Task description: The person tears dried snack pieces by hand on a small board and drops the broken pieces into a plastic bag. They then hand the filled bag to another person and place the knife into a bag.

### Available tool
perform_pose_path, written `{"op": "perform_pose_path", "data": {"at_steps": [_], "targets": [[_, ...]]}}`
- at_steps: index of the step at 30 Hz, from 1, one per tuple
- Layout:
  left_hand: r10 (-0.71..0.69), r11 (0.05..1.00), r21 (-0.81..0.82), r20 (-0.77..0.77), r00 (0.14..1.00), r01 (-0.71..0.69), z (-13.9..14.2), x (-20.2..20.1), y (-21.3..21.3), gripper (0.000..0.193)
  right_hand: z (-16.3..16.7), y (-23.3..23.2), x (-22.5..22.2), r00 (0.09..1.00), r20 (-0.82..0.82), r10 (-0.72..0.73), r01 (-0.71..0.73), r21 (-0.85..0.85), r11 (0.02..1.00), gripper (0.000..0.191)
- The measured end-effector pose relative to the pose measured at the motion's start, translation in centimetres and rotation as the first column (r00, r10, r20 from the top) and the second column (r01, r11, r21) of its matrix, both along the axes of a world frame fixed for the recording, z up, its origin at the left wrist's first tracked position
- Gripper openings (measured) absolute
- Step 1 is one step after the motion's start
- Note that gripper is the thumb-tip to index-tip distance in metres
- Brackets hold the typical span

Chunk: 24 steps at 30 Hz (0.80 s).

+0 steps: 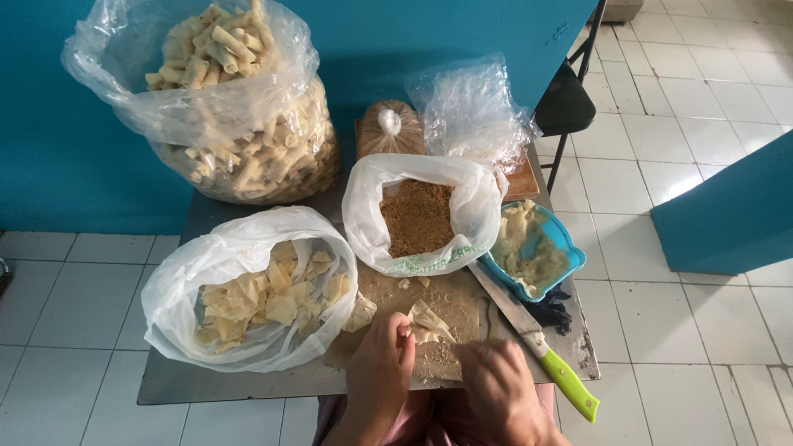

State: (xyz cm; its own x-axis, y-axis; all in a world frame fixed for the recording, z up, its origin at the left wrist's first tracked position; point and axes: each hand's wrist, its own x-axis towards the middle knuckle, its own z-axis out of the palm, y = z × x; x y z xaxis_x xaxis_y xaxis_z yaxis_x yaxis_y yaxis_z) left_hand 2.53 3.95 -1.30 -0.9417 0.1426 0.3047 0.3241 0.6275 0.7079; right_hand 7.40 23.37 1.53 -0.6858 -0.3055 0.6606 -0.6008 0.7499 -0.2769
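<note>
At the near edge of the grey metal surface point(165, 384) I see my left hand point(382, 363) and my right hand point(500, 388) close together over a crumb-dusted wooden board point(450, 301). Between them lies a thin, pale folded pastry sheet point(429, 322). It sits just beyond the fingertips of both hands, a little nearer the left, whose grip pinches its near left corner. The sheet's long axis runs from that corner away to the right. The right grip is blurred; its fingers curl close to the sheet's near edge, but I cannot tell whether they hold anything.

Just right of the board, a knife with a lime-green handle point(570, 384) lies slanted, handle toward the near right corner, blade pointing away to the left.

Toward the left edge, an open white plastic bag point(178, 281) holds loose pale pastry squares. At the middle, a second open white bag point(363, 206) holds brown crumbly filling. Beside it on the right, a blue plastic bowl point(570, 248) holds pale scraps of dough.

At the far edge, a large clear bag point(273, 107) is heaped with finished rolled pastries; a small knotted bag of brown filling point(388, 128) and a crumpled clear bag point(471, 107) stand to its right. Beyond the far right corner stands a black chair point(566, 103).
</note>
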Motion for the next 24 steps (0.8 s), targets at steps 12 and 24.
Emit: {"op": "perform_pose_path", "data": {"at_steps": [12,24], "targets": [[-0.005,1.0,0.022,-0.157,0.988,0.009,-1.2,0.3,-0.4,0.012,2.5,-1.0,-3.5,0.966,-0.051,-0.255,0.251,-0.08,0.965,0.03],[-0.042,0.994,0.088,-0.151,0.988,0.056,-0.6,-0.1,-1.3,0.014,3.3,-3.5,-10.4,0.853,-0.098,-0.512,0.521,0.196,0.831,0.036]]}}
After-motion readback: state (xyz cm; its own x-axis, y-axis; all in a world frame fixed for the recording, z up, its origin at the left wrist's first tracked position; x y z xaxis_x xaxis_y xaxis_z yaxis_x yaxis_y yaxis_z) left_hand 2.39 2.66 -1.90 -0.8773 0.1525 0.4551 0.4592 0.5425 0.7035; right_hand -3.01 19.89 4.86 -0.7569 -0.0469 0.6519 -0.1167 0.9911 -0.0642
